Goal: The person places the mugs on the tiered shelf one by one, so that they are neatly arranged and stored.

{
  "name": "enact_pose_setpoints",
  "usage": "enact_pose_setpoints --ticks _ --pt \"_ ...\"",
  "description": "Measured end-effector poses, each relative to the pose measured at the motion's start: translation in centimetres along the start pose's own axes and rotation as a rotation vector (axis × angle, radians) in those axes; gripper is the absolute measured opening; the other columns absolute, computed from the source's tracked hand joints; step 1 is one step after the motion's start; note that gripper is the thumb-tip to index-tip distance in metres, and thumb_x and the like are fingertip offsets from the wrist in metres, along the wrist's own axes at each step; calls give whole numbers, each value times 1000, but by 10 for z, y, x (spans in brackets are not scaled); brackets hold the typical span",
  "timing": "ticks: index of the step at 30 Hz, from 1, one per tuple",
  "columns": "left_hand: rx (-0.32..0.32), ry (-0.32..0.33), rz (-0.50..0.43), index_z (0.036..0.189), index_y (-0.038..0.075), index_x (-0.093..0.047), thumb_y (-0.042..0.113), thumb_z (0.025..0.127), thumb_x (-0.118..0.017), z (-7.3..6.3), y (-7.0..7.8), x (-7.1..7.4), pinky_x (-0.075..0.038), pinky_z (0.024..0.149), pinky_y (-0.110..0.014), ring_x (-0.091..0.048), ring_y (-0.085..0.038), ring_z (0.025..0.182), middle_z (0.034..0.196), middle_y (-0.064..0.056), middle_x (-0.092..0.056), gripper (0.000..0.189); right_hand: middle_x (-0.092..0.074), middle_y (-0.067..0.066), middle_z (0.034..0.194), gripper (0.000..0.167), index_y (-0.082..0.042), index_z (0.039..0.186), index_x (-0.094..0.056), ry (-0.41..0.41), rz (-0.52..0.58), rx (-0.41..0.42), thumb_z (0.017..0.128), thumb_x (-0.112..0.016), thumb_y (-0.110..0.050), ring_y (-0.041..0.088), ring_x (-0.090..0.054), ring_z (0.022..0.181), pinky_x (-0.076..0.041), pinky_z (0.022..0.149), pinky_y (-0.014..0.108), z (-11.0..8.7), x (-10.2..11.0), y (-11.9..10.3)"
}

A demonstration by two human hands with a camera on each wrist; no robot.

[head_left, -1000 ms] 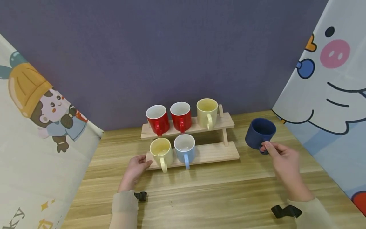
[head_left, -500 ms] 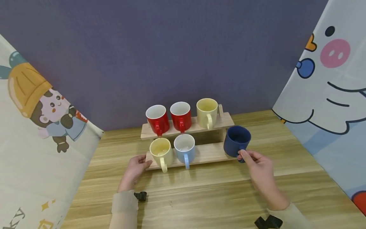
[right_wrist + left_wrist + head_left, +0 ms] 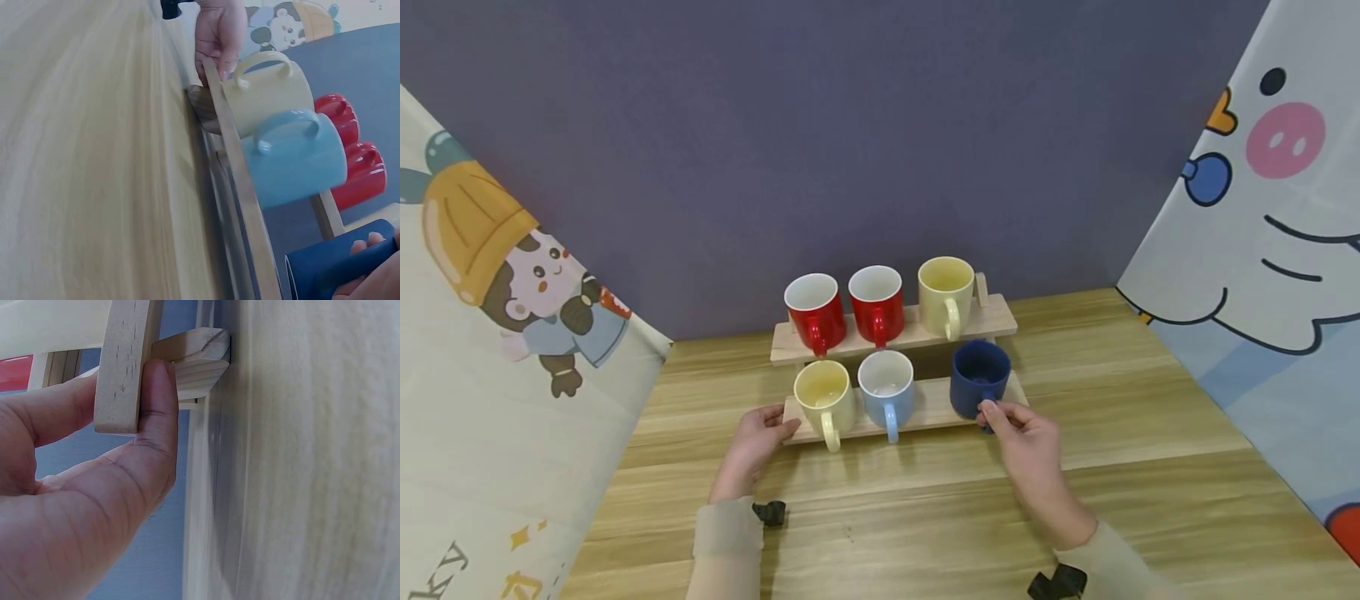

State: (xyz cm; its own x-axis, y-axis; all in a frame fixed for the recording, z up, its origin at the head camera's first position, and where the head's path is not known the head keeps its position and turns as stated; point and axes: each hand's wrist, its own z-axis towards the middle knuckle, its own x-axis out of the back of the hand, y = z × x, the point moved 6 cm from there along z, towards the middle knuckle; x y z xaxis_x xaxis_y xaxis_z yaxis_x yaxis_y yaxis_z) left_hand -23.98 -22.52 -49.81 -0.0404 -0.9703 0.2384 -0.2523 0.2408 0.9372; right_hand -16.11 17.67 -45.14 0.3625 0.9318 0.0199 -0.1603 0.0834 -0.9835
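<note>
My right hand (image 3: 1026, 442) pinches the handle of a navy blue mug (image 3: 976, 375), which is upright over the right part of the lower shelf. The right wrist view shows a narrow gap between this mug (image 3: 312, 269) and the board. With thumb and fingers my left hand (image 3: 757, 442) grips the left end of the two-tier wooden rack (image 3: 931, 402); close up, the board (image 3: 119, 381) sits between them. On the lower tier stand a pale yellow mug (image 3: 827, 404) and a light blue mug (image 3: 880, 400). All handles point toward me.
The upper tier (image 3: 1000, 317) carries a red mug (image 3: 823, 325), another red mug (image 3: 880, 317) and a yellow mug (image 3: 942, 308). A dark wall (image 3: 880, 150) rises behind the rack, and printed panels flank the wooden table (image 3: 880, 525).
My right hand has carried the navy mug leftward, from beside the rack to over the right part of the lower shelf. My left hand has stayed on the rack's end.
</note>
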Motion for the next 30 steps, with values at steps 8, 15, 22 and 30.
enact_pose_setpoints --ticks 8,15,22,30 --pt "-1 9 -14 139 -22 -43 1 99 -65 0 -1 -1 -55 82 -26 -61 -23 101 120 -26 -59 51 -73 16 84 24 7 94 -77 -22 14 2 97 -74 -17 23 -68 78 -53 67 21 -1 -17 7" --pt "-22 5 -15 138 -24 -41 0 99 -64 -1 2 -2 -56 79 -25 -62 -21 97 119 -28 -61 52 -72 19 83 21 8 93 -76 -26 42 33 96 -74 -13 12 -61 65 -47 58 19 -3 -27 9" --pt "-11 4 -12 139 -22 -43 0 99 -64 1 0 -3 -56 79 -26 -62 -21 97 117 -25 -62 50 -70 26 85 20 14 92 -73 -49 4 -11 98 -70 -5 11 -52 58 -41 54 18 -2 -31 0" --pt "-6 -2 34 140 -19 -44 5 100 -65 -2 0 0 -56 81 -29 -62 -23 100 117 -23 -61 51 -73 19 86 22 7 94 -76 -84 -3 -23 97 -74 -15 13 -63 69 -49 61 19 -1 -28 7"
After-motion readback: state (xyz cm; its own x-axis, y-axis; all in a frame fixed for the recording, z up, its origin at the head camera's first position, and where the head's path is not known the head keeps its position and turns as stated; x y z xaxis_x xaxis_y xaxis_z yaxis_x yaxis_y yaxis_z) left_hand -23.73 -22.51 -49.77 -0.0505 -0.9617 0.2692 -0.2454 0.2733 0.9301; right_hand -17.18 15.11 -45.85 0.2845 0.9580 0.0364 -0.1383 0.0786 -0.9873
